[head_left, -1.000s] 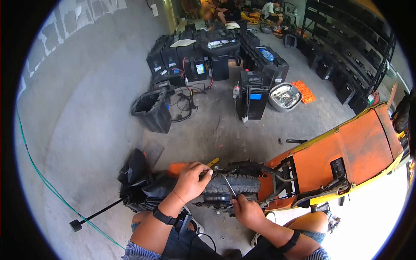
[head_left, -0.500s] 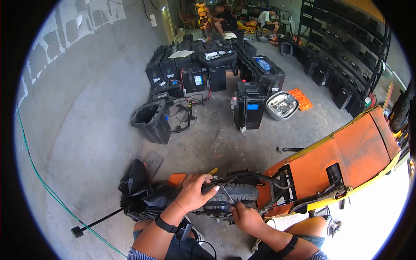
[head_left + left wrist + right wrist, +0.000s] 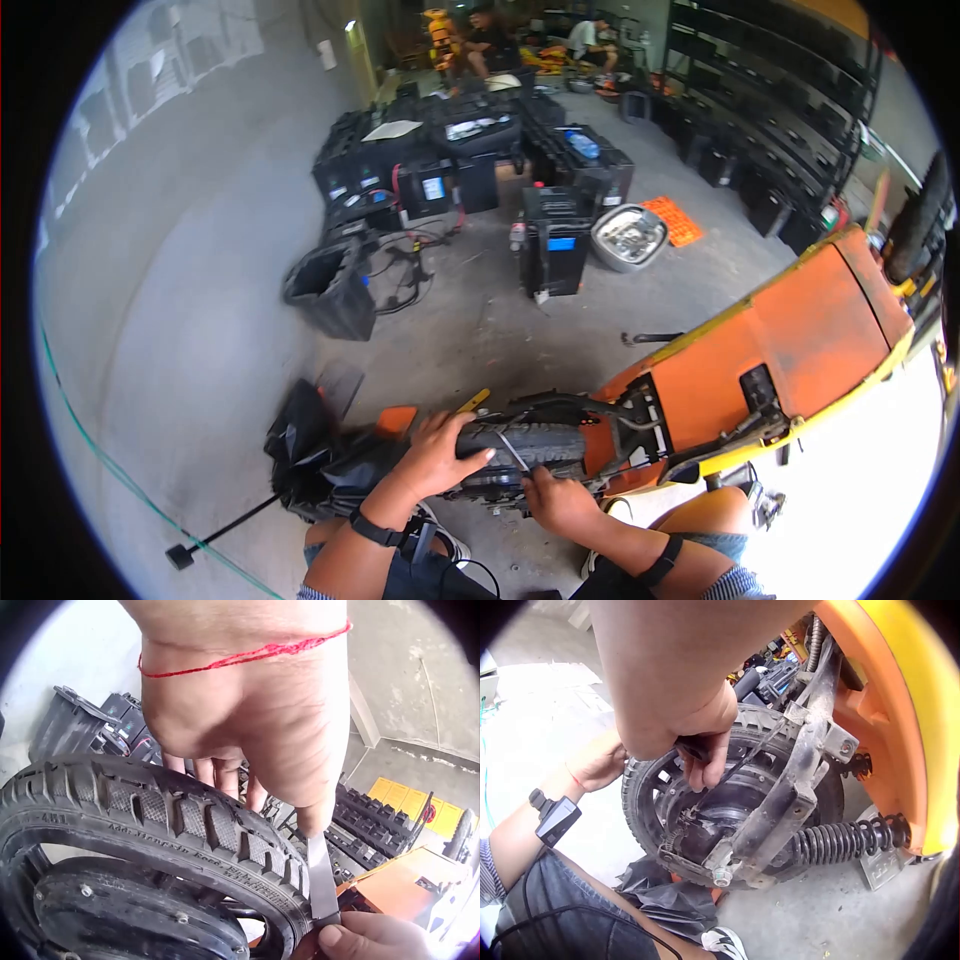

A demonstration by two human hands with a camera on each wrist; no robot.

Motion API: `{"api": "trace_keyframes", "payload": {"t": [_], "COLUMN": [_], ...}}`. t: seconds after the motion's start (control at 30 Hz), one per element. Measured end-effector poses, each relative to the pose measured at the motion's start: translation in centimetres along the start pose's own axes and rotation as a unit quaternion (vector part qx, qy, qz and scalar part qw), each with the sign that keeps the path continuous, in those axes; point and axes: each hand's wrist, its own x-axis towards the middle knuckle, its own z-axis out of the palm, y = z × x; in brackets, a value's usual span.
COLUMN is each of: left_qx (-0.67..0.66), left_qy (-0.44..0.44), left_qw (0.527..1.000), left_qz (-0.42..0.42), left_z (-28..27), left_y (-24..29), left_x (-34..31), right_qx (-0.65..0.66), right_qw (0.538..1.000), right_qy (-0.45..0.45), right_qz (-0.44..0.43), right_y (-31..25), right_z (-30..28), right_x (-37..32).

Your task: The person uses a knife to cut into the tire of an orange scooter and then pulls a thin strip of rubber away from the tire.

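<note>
A black treaded tire (image 3: 550, 442) on a wheel lies beneath both hands in the head view. My left hand (image 3: 433, 462) rests across its left part, fingers spread over the far side. In the left wrist view the thumb of that hand (image 3: 247, 720) touches the end of a flat metal blade (image 3: 322, 879) at the tire's edge. My right hand (image 3: 565, 505) grips the tool's dark handle (image 3: 693, 748), seen in the right wrist view, beside the wheel. The blade slants across the tire; whether its tip is under the bead cannot be told.
An orange and yellow vehicle body (image 3: 760, 340) adjoins the wheel on the right. Black plastic sheeting (image 3: 300, 440) lies at left. Beyond stand a black bin (image 3: 335, 300), a battery case (image 3: 555, 250), a metal basin (image 3: 630, 238) and battery rows. Two people sit at the back.
My left hand's fingers have spread and lowered onto the tire, away from the blade's upper end in the head view. The right hand keeps its grip. The head view has shifted.
</note>
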Motion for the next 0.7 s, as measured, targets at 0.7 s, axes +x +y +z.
{"api": "trace_keyframes", "payload": {"t": [0.7], "left_qx": [0.144], "left_qy": [-0.012], "left_qw": [0.972], "left_qz": [0.184], "left_z": [0.8], "left_y": [4.9], "left_x": [0.4], "right_qx": [-0.069], "right_qw": [0.992], "right_qy": [0.064], "right_qz": [-0.082], "right_y": [-0.2], "right_z": [-1.3], "right_x": [0.1]}}
